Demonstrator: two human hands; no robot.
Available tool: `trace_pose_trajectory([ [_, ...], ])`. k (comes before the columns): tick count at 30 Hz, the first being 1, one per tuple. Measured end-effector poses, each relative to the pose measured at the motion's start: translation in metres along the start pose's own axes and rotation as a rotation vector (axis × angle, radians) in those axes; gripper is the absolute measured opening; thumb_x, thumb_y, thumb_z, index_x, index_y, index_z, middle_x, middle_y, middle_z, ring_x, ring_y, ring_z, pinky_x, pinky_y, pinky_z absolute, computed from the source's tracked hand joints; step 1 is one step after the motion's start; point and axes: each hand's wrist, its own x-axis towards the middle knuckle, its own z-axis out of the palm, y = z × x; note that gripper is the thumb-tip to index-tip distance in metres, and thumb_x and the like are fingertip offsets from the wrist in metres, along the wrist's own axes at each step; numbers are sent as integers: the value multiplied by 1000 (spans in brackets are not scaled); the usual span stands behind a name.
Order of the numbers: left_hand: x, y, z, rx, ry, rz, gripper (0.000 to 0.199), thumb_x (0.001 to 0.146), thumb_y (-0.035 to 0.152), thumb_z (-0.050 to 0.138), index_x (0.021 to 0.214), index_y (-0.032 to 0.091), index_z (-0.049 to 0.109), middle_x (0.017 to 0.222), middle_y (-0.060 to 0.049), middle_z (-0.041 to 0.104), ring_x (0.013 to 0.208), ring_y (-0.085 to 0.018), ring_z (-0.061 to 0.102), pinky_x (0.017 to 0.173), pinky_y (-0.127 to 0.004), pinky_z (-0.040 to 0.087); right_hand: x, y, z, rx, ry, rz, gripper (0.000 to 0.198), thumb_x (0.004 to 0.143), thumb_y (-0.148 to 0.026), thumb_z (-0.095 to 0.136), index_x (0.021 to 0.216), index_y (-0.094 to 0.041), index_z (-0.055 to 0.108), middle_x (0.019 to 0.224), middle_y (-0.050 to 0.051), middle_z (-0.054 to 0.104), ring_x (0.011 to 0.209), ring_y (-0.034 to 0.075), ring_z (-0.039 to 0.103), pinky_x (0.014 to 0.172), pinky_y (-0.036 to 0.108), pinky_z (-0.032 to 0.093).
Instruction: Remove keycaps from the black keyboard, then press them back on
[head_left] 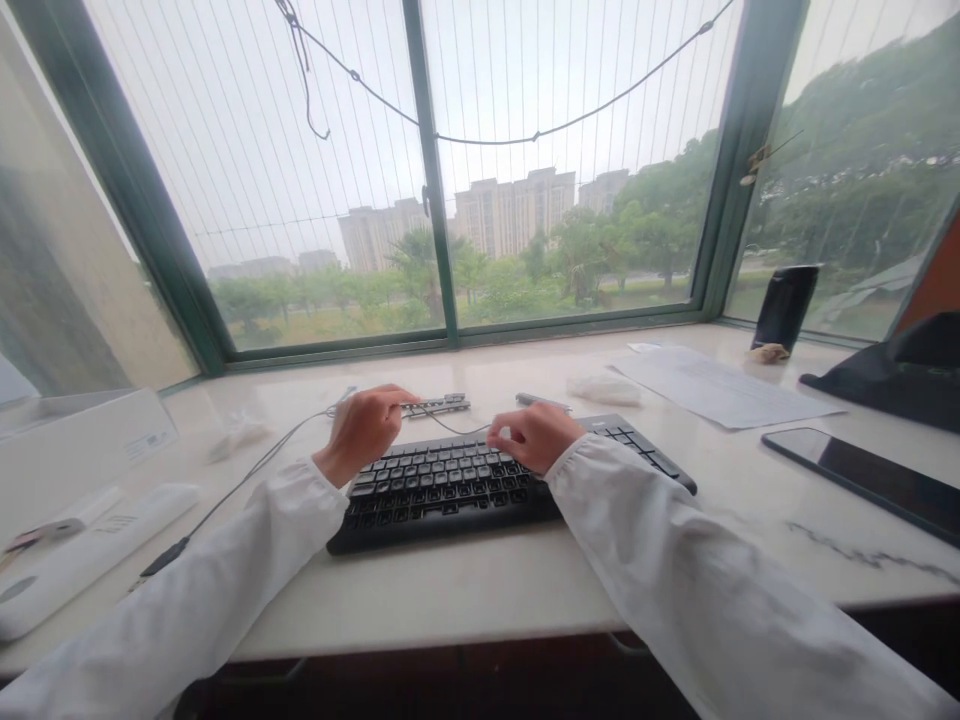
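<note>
A black keyboard (450, 480) lies on the white sill-like desk. Its upper rows carry keycaps, while the lower rows show bare sockets. Behind it, loose keycaps (442, 404) stand in short rows. My left hand (366, 432) is over the keyboard's back left corner, fingers pressed together and fingertips at the left end of those rows. Above the keyboard's right half, my right hand (536, 437) is curled, thumb and forefinger meeting. Whatever either hand pinches is too small or hidden to make out. A thin cable (262, 462) passes behind my left hand towards the keyboard's back edge.
A dark pen-like object (541, 402) and a crumpled clear bag (606, 390) lie behind the keyboard. To the right are paper sheets (724, 385), a phone (870, 480) and a black cylinder (784, 310). A white power strip (97, 555) and a white box (82, 440) occupy the left.
</note>
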Motion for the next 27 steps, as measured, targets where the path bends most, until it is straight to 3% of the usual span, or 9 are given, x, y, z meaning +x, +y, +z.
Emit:
trace_pose_trajectory([
  [4,19,-16,4,74,-45,-90,39,85,16,42,101,33,74,116,9,70,100,-20,66,79,-28,50,2,8,-2,6,117,107,27,92,-44,50,101,-32,71,69,-2,67,64,13,58,63,25,36],
  [8,52,-26,18,109,-291,-14,37,88,20,42,106,31,72,120,6,69,111,-21,62,89,-29,48,2,16,0,-48,89,123,24,89,-42,53,97,-30,72,75,1,70,70,17,62,66,27,39],
  [12,92,-27,43,105,-410,45,33,91,31,46,114,31,69,121,3,68,112,-20,61,93,-28,45,2,21,1,-81,73,132,25,89,-42,53,99,-30,72,79,3,71,75,19,65,69,28,42],
  [17,125,-29,79,88,-569,82,26,88,38,57,106,30,73,114,0,71,108,-18,62,91,-23,44,1,24,0,-113,57,138,26,91,-43,51,101,-30,71,83,3,73,79,20,67,71,28,44],
  [22,136,-35,104,79,-620,105,21,84,40,62,98,31,75,108,-1,73,102,-19,64,89,-25,45,-1,25,-1,-140,38,132,25,91,-42,52,101,-30,71,87,4,74,84,20,68,75,29,45],
  [27,139,-39,111,92,-592,130,22,82,43,65,97,31,76,109,-1,72,105,-18,62,90,-24,44,1,26,-2,-142,29,119,27,91,-43,50,102,-30,71,86,5,74,85,22,68,76,30,46],
])
